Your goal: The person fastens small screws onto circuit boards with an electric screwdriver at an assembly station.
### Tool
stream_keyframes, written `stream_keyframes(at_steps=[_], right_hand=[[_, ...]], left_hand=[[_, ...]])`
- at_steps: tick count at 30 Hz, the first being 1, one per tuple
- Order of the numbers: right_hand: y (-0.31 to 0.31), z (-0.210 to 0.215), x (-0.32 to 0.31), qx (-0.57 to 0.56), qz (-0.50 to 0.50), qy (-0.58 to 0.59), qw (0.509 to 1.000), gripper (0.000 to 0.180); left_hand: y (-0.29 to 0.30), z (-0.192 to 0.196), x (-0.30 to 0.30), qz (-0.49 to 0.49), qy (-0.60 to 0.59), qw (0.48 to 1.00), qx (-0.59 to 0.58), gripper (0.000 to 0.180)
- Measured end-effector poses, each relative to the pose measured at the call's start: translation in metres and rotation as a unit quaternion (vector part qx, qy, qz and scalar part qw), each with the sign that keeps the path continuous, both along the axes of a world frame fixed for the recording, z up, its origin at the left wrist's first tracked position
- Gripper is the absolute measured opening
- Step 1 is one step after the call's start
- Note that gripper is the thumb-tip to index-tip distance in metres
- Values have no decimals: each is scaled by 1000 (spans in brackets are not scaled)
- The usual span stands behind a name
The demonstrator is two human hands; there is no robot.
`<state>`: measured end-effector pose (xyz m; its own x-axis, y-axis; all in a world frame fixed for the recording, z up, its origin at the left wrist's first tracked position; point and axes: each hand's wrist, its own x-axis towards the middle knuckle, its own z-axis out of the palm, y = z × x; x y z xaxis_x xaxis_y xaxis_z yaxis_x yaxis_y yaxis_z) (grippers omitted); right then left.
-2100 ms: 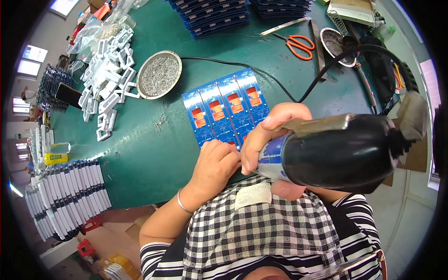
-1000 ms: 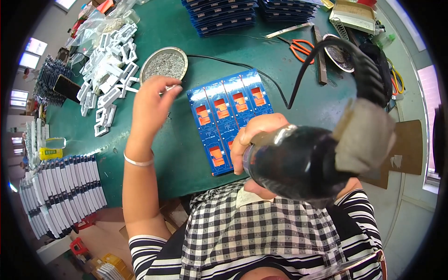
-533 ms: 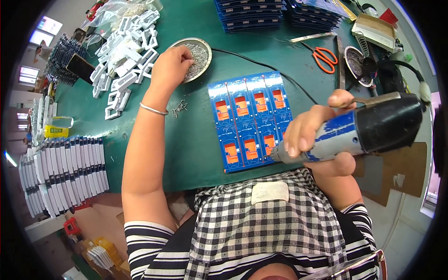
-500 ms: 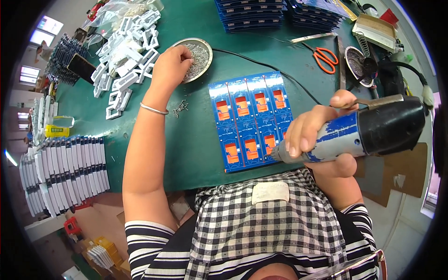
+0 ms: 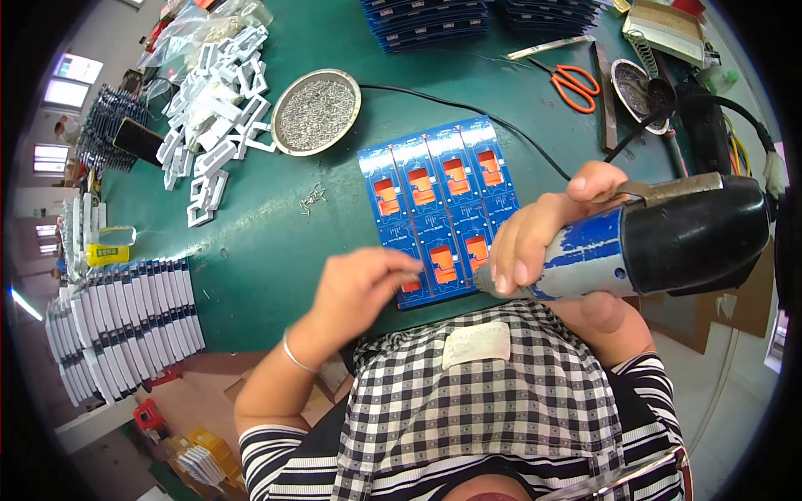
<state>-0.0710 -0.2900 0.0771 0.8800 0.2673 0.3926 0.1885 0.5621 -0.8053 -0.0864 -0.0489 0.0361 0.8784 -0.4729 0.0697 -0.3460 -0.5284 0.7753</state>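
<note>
A blue circuit board panel with orange pieces in its cutouts lies before me on the green table. My left hand hovers at its lower left corner, fingers pinched together; whatever they hold is too small and blurred to name. With my right hand I grip a blue, grey and black electric screwdriver, its tip end over the panel's lower right part. Beyond the panel, to the left, stands a round metal bowl of small screws. Several loose screws are scattered on the table below the bowl.
White plastic frames are heaped at the far left, and white-and-blue assemblies line the left edge. Stacked blue boards stand at the back. Orange-handled scissors and a second bowl sit at the right. A black cable crosses behind the panel.
My left hand has left the screw bowl and come toward me, to the panel's lower left corner. The right hand still holds the screwdriver in nearly the same place.
</note>
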Motion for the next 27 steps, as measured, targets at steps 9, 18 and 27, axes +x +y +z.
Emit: stream_keyframes(at_steps=[9, 18, 27], right_hand=[[2, -5, 2, 0, 29, -36, 999, 73], [2, -11, -2, 22, 46, 1, 999, 72], [-8, -10, -5, -22, 54, -14, 998, 71]], left_hand=[[-3, 3, -24, 28, -93, 995, 3, 14], [-5, -2, -36, 86, -10, 995, -52, 18], [-21, -7, -26, 18, -75, 996, 34, 16]])
